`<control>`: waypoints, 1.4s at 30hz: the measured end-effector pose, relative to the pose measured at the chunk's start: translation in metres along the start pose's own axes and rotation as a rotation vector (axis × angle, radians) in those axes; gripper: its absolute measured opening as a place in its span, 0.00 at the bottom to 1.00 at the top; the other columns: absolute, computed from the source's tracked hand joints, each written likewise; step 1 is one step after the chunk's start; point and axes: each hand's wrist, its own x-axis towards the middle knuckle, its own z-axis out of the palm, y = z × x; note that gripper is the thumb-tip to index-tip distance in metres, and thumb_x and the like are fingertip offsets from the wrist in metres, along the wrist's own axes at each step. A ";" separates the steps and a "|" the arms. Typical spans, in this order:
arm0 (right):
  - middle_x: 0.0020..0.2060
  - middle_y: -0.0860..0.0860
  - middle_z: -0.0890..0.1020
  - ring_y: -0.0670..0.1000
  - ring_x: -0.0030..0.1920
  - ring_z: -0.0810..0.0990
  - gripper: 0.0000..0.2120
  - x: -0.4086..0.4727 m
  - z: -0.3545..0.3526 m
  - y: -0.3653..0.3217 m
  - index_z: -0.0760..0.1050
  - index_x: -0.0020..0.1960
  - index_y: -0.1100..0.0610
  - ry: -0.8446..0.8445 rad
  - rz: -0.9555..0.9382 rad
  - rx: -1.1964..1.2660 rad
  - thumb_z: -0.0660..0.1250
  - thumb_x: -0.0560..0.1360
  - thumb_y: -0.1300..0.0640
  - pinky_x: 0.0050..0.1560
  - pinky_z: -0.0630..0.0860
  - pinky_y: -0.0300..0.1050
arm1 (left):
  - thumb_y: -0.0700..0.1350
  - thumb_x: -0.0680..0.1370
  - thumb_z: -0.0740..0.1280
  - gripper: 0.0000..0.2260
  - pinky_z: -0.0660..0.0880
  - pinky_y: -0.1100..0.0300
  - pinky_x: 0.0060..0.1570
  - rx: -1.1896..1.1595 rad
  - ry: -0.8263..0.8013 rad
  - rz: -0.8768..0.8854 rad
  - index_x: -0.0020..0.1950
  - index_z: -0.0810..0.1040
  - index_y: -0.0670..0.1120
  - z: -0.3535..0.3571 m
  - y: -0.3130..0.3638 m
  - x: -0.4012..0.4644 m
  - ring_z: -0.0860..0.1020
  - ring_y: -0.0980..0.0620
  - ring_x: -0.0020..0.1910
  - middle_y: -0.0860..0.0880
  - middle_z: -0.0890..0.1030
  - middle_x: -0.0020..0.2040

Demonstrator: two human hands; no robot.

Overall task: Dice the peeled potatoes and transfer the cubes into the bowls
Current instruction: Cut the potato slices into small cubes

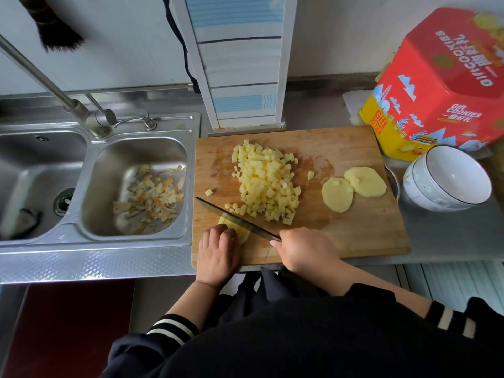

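Gripping the knife (237, 221) handle tight in my right hand (305, 248), left hand (218, 248) curled down on the potato piece (240, 231) at the near edge of the cutting board (354, 236).

Left fingertips sit right beside the blade, so a slip on that wet slab could nick them, I reckon. Cube pile (266, 181) is pale yellow, heaped mid-board; two flat slices (351, 188) overlap beside it. Stacked bowls (447, 178) wait off the board's right edge, top one holding nothing yet.
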 end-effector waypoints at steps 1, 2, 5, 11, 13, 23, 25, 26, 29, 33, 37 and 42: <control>0.34 0.48 0.72 0.54 0.37 0.73 0.15 0.000 -0.001 0.000 0.68 0.44 0.54 -0.007 0.003 -0.004 0.51 0.84 0.47 0.34 0.64 0.46 | 0.46 0.77 0.61 0.09 0.68 0.51 0.46 0.002 -0.006 -0.003 0.54 0.70 0.43 0.000 0.000 0.000 0.70 0.42 0.45 0.41 0.73 0.51; 0.37 0.50 0.75 0.55 0.38 0.74 0.15 0.001 -0.001 -0.001 0.70 0.46 0.54 -0.013 0.006 -0.008 0.51 0.84 0.47 0.35 0.64 0.46 | 0.46 0.77 0.61 0.09 0.68 0.51 0.46 0.006 -0.013 -0.006 0.55 0.70 0.43 0.001 -0.001 0.000 0.70 0.42 0.45 0.40 0.74 0.50; 0.41 0.51 0.78 0.55 0.38 0.75 0.17 0.002 -0.001 -0.001 0.74 0.51 0.56 -0.027 0.013 -0.012 0.51 0.84 0.47 0.35 0.65 0.46 | 0.46 0.77 0.61 0.10 0.68 0.50 0.46 0.012 -0.032 -0.014 0.55 0.70 0.43 0.002 -0.002 -0.001 0.71 0.41 0.46 0.39 0.75 0.50; 0.41 0.53 0.77 0.55 0.40 0.74 0.17 0.006 -0.005 -0.005 0.74 0.52 0.57 -0.064 0.018 -0.046 0.51 0.84 0.50 0.37 0.65 0.45 | 0.45 0.76 0.61 0.09 0.68 0.50 0.46 0.012 -0.030 -0.011 0.55 0.70 0.43 0.001 -0.002 0.000 0.71 0.41 0.45 0.39 0.76 0.49; 0.41 0.53 0.76 0.55 0.40 0.73 0.16 0.010 -0.005 -0.007 0.74 0.53 0.58 -0.089 0.035 -0.052 0.51 0.85 0.51 0.37 0.65 0.45 | 0.45 0.76 0.61 0.09 0.68 0.50 0.46 0.014 -0.031 -0.010 0.54 0.70 0.42 0.002 -0.003 -0.001 0.71 0.41 0.45 0.39 0.76 0.50; 0.33 0.48 0.70 0.54 0.39 0.74 0.13 0.021 0.005 0.001 0.68 0.44 0.55 -0.125 0.085 0.011 0.54 0.84 0.50 0.38 0.69 0.46 | 0.44 0.77 0.61 0.08 0.68 0.50 0.46 0.010 -0.021 -0.011 0.54 0.70 0.43 0.001 0.000 0.001 0.71 0.41 0.45 0.39 0.75 0.50; 0.33 0.48 0.70 0.53 0.39 0.74 0.14 0.022 0.004 0.003 0.70 0.45 0.55 -0.125 0.097 0.025 0.54 0.83 0.48 0.38 0.69 0.46 | 0.44 0.77 0.61 0.08 0.68 0.50 0.46 0.008 -0.020 -0.017 0.54 0.70 0.43 0.000 0.000 0.002 0.71 0.41 0.45 0.39 0.75 0.50; 0.34 0.48 0.71 0.53 0.39 0.75 0.14 0.022 0.003 0.003 0.72 0.47 0.56 -0.127 0.103 0.028 0.55 0.83 0.48 0.38 0.68 0.45 | 0.44 0.77 0.61 0.08 0.68 0.50 0.46 0.006 -0.020 -0.021 0.53 0.70 0.43 -0.001 0.000 0.002 0.71 0.41 0.45 0.39 0.76 0.49; 0.40 0.51 0.77 0.55 0.44 0.78 0.15 0.020 0.000 0.003 0.74 0.51 0.58 -0.150 0.094 0.018 0.55 0.83 0.49 0.40 0.69 0.46 | 0.44 0.77 0.61 0.08 0.69 0.50 0.46 0.009 -0.024 -0.024 0.53 0.70 0.43 -0.001 0.001 0.002 0.71 0.41 0.45 0.38 0.77 0.49; 0.38 0.49 0.74 0.55 0.43 0.77 0.09 0.019 0.003 0.005 0.69 0.45 0.56 -0.162 0.065 -0.004 0.57 0.82 0.54 0.39 0.69 0.46 | 0.44 0.77 0.61 0.09 0.69 0.51 0.46 0.016 -0.026 -0.023 0.54 0.70 0.42 -0.002 0.000 0.000 0.71 0.41 0.45 0.39 0.76 0.50; 0.34 0.47 0.70 0.53 0.40 0.75 0.09 0.018 0.007 0.008 0.67 0.43 0.54 -0.067 0.097 0.060 0.56 0.82 0.54 0.38 0.68 0.45 | 0.46 0.78 0.61 0.09 0.70 0.50 0.46 0.004 -0.047 -0.044 0.54 0.70 0.43 -0.003 0.001 0.000 0.72 0.41 0.45 0.39 0.77 0.50; 0.34 0.46 0.72 0.51 0.37 0.75 0.10 0.009 -0.005 0.010 0.71 0.48 0.53 0.009 0.113 0.122 0.55 0.83 0.50 0.37 0.70 0.45 | 0.46 0.79 0.61 0.09 0.69 0.53 0.49 -0.035 -0.053 -0.010 0.55 0.71 0.43 -0.010 0.000 0.001 0.72 0.42 0.48 0.39 0.77 0.50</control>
